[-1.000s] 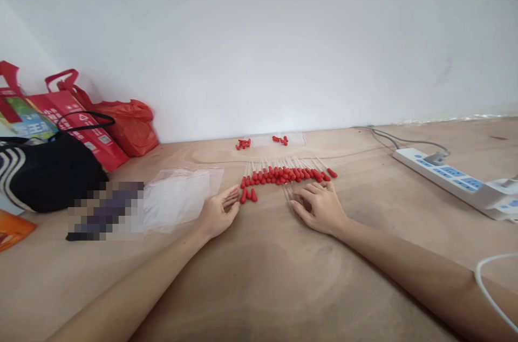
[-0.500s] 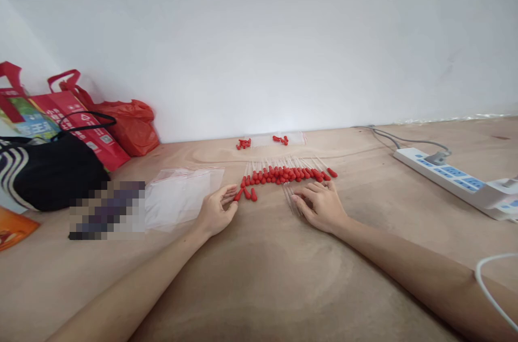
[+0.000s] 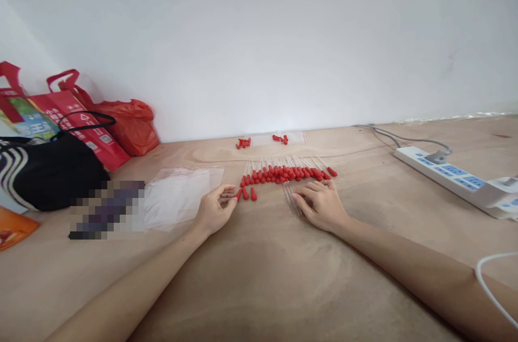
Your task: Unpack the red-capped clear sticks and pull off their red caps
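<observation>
A row of clear droppers with red rubber bulbs (image 3: 287,173) lies across the wooden table (image 3: 259,277). My left hand (image 3: 216,208) rests on the table with its fingers curled, the fingertips touching a few loose red bulbs (image 3: 247,194) at the row's left end. My right hand (image 3: 321,203) lies with fingers spread over a bunch of clear glass tubes (image 3: 292,197) just in front of the row. Neither hand has lifted anything.
Clear zip bags (image 3: 180,193) lie left of my left hand. More red bulbs and bags (image 3: 265,141) sit by the wall. Red bags (image 3: 101,121) and a black bag (image 3: 52,172) stand at the left. A white power strip (image 3: 457,180) and cable (image 3: 491,288) lie right.
My left hand has curled its fingers and nudged the loose red bulbs a little. My right hand has barely shifted on the glass tubes.
</observation>
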`<state>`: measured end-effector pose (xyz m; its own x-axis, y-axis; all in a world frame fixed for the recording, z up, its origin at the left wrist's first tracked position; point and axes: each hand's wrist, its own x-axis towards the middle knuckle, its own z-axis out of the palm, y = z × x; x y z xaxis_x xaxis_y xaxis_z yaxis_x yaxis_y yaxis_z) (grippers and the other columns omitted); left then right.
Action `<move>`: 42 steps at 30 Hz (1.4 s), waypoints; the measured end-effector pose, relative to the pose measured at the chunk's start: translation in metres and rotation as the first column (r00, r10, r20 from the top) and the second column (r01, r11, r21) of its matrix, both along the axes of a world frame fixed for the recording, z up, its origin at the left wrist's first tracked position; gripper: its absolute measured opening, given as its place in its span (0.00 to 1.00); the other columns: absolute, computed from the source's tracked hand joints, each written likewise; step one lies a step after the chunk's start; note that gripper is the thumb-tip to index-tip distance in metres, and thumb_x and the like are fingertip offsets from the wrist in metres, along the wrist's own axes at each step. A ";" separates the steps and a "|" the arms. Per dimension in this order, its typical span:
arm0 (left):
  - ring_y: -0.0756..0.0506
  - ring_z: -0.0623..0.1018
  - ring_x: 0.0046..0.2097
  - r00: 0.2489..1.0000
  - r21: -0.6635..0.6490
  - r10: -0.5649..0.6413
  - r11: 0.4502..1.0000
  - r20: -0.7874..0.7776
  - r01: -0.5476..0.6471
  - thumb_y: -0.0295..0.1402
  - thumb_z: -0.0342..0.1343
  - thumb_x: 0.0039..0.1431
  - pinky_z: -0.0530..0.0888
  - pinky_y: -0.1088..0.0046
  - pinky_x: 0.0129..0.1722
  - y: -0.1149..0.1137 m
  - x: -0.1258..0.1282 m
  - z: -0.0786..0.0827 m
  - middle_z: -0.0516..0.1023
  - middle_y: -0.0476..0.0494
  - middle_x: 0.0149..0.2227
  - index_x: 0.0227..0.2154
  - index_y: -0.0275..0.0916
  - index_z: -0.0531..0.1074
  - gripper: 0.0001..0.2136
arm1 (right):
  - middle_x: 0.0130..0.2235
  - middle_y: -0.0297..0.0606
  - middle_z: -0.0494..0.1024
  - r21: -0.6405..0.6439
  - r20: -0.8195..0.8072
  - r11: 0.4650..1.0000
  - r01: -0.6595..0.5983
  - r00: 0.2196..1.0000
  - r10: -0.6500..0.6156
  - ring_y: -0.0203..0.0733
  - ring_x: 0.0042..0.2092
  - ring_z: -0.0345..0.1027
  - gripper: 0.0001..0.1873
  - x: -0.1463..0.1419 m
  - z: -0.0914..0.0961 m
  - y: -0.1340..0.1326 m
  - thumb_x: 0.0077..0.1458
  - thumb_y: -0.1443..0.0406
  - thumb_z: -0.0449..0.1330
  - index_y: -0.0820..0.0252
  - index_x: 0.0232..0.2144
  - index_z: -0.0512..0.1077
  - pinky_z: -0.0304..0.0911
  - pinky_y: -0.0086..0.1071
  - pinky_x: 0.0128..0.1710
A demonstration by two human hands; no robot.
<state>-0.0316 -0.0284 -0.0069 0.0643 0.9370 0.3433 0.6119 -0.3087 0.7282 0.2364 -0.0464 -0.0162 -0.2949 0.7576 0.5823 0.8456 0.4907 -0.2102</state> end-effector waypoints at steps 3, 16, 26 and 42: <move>0.46 0.77 0.34 0.999 -0.017 0.029 0.999 0.020 -0.029 0.34 0.53 0.45 0.76 0.68 0.36 0.001 -0.001 0.000 0.77 0.42 0.33 0.33 0.35 0.69 0.12 | 0.25 0.33 0.74 0.003 -0.004 1.000 0.003 1.000 -0.003 0.35 0.32 0.64 0.16 0.000 0.000 0.000 0.56 0.60 0.48 0.58 0.24 0.72 0.43 0.34 0.38; 0.46 0.74 0.26 0.904 -0.204 0.086 0.961 -0.420 -0.187 0.45 0.49 0.48 0.66 0.75 0.26 0.041 0.020 0.030 0.74 0.48 0.17 0.19 0.39 0.69 0.15 | 0.26 0.33 0.73 0.003 -0.022 1.000 0.006 1.000 -0.006 0.35 0.32 0.63 0.16 0.000 0.000 0.000 0.56 0.60 0.48 0.57 0.25 0.72 0.43 0.35 0.39; 0.46 0.74 0.30 0.899 -0.111 0.195 0.960 -0.391 -0.257 0.36 0.44 0.53 0.66 0.74 0.28 0.046 0.006 0.022 0.74 0.47 0.24 0.25 0.37 0.68 0.11 | 0.26 0.34 0.73 0.043 -0.073 0.999 0.001 0.997 0.002 0.36 0.33 0.64 0.14 0.000 -0.002 0.001 0.55 0.61 0.49 0.58 0.26 0.71 0.45 0.36 0.40; 0.49 0.72 0.35 0.849 0.464 -0.246 0.749 -0.468 0.473 0.27 0.49 0.56 0.71 0.73 0.37 -0.024 0.037 -0.002 0.71 0.44 0.31 0.31 0.37 0.64 0.01 | 0.34 0.33 0.76 0.297 0.060 0.908 -0.295 0.955 0.290 0.39 0.41 0.63 0.15 -0.008 0.000 -0.003 0.52 0.57 0.55 0.54 0.42 0.69 0.41 0.44 0.52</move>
